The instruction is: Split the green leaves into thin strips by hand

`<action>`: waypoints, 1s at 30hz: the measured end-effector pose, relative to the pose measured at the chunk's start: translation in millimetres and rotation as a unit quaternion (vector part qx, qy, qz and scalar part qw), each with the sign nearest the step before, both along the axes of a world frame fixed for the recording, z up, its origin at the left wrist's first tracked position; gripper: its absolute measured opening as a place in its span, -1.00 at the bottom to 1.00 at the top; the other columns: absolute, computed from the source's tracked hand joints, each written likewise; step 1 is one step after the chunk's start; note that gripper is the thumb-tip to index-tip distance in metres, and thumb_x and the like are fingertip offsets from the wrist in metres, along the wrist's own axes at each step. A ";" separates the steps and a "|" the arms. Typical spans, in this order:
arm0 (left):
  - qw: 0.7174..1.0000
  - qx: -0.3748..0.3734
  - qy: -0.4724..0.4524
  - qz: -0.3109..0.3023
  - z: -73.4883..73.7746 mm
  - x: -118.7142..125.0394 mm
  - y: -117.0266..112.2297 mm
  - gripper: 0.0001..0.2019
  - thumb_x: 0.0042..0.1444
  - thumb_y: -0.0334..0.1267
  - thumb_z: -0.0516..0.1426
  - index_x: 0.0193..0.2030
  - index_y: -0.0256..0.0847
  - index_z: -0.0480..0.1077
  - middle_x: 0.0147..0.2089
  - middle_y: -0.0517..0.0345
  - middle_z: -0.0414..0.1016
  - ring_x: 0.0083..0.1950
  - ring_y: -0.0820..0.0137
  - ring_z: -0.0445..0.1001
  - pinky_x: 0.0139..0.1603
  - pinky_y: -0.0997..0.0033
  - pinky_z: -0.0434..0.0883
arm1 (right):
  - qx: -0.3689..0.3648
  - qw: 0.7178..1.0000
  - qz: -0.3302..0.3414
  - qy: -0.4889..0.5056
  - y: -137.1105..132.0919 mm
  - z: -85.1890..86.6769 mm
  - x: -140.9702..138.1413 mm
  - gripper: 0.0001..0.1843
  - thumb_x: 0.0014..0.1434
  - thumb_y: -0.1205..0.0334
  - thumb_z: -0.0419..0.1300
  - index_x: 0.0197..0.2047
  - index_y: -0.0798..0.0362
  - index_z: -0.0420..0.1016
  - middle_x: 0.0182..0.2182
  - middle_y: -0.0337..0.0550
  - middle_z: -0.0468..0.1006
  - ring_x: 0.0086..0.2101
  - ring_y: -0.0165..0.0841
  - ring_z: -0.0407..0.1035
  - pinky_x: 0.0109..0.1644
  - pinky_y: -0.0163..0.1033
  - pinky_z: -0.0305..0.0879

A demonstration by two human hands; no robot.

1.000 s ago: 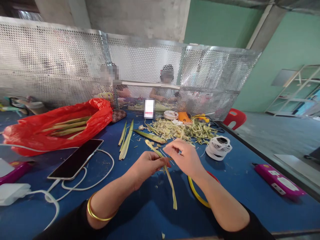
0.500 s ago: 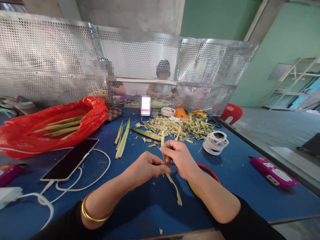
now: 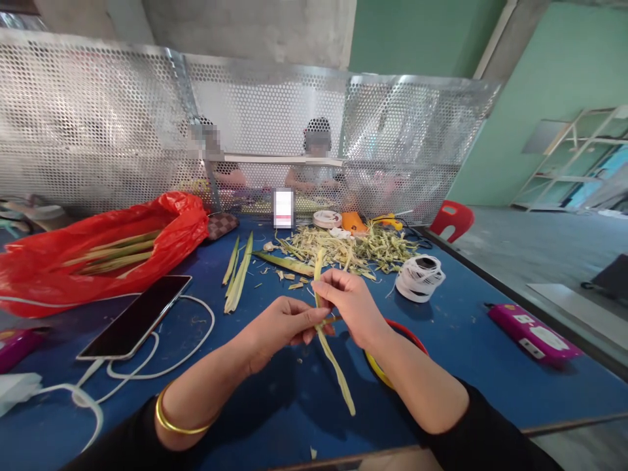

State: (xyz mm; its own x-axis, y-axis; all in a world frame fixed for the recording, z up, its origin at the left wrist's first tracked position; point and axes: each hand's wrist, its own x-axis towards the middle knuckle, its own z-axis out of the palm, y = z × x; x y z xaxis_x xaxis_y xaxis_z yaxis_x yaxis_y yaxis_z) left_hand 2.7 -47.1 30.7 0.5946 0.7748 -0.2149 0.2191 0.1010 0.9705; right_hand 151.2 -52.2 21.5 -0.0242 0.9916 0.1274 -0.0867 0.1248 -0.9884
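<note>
A long pale yellow-green leaf strip (image 3: 337,374) runs between my hands, its upper end pointing to the pile and its lower end hanging over the blue table. My left hand (image 3: 279,325) pinches the strip at mid-length between thumb and fingers. Close beside it, my right hand (image 3: 352,302) is closed on the strip's upper part. A thin brownish piece (image 3: 333,319) crosses between the hands; what it belongs to is hidden. Under my right forearm lies a red and yellow ring (image 3: 411,335), partly covered.
Leaf scraps (image 3: 343,252) are heaped ahead, near whole leaves (image 3: 240,281) and a white ribbon spool (image 3: 419,279). To the left are a red plastic bag (image 3: 171,242) and a cabled phone (image 3: 137,317). A purple box (image 3: 532,335) lies right. Behind stands a perforated metal screen (image 3: 275,98).
The leaf strip's lower end now hangs straighter and flatter, reaching slightly closer to me. My left thumb has shifted up along the strip. Both hands keep hold of it.
</note>
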 end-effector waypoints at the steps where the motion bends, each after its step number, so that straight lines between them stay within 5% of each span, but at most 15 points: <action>1: 1.000 0.004 0.007 -0.004 -0.4 -0.1 -0.2 -0.62 -0.01 0.04 0.15 -0.43 -0.29 0.56 -0.67 0.28 0.20 -0.60 0.57 0.06 -0.57 0.53 -0.02 | 0.006 1.000 -0.001 -0.015 -0.3 -0.1 -0.5 -0.76 0.01 0.14 0.21 -0.57 0.05 0.30 -0.72 -0.38 0.27 -0.64 -0.49 0.14 -0.55 -0.37 0.10; 7: 0.998 0.014 0.043 -0.039 -5.0 1.7 -1.8 -0.75 -0.03 -0.13 0.17 -0.44 -0.28 0.58 -0.69 0.28 0.19 -0.60 0.56 0.12 -0.56 0.55 0.06 | 0.076 0.988 -0.036 -0.128 -1.2 -5.4 -8.2 -0.78 0.00 0.19 0.21 -0.58 0.05 0.29 -0.71 -0.38 0.24 -0.63 -0.48 0.13 -0.54 -0.36 0.06; 13: 0.996 -0.021 -0.047 0.079 -2.2 -0.4 1.7 -0.73 -0.03 -0.11 0.18 -0.39 -0.30 0.56 -0.65 0.27 0.24 -0.62 0.60 0.13 -0.58 0.58 0.06 | 0.208 0.930 -0.181 -0.241 -0.9 1.9 6.0 -0.80 0.10 0.12 0.15 -0.45 0.04 0.40 -0.48 -0.22 0.45 -0.44 -0.40 0.29 -0.35 -0.34 0.16; 16: 0.985 -0.017 -0.094 0.144 -0.3 -4.1 5.3 -0.71 -0.03 -0.08 0.18 -0.38 -0.31 0.55 -0.61 0.24 0.30 -0.62 0.60 0.18 -0.57 0.58 0.09 | 0.138 0.932 -0.197 -0.270 0.2 6.4 16.5 -0.58 0.15 -0.01 0.08 -0.62 0.05 0.35 -0.66 -0.25 0.35 -0.55 -0.41 0.25 -0.41 -0.32 0.13; 22: 0.986 0.010 -0.084 0.145 -8.5 -3.3 6.5 -0.59 0.02 0.06 0.12 -0.41 -0.32 0.51 -0.61 0.19 0.35 -0.62 0.56 0.24 -0.56 0.55 0.15 | -0.002 0.994 0.000 -0.105 2.0 4.8 7.2 -0.65 0.06 -0.01 0.18 -0.56 0.09 0.42 -0.58 -0.21 0.46 -0.47 -0.37 0.32 -0.32 -0.29 0.19; 30: 0.991 -0.018 -0.082 0.105 -13.4 -0.9 5.8 -0.72 -0.06 -0.10 0.20 -0.45 -0.32 0.54 -0.68 0.23 0.31 -0.60 0.54 0.25 -0.51 0.54 0.24 | 0.037 0.990 -0.099 -0.090 7.2 -13.3 0.1 -0.69 -0.05 0.10 0.25 -0.65 0.09 0.33 -0.67 -0.30 0.33 -0.55 -0.44 0.19 -0.40 -0.30 0.11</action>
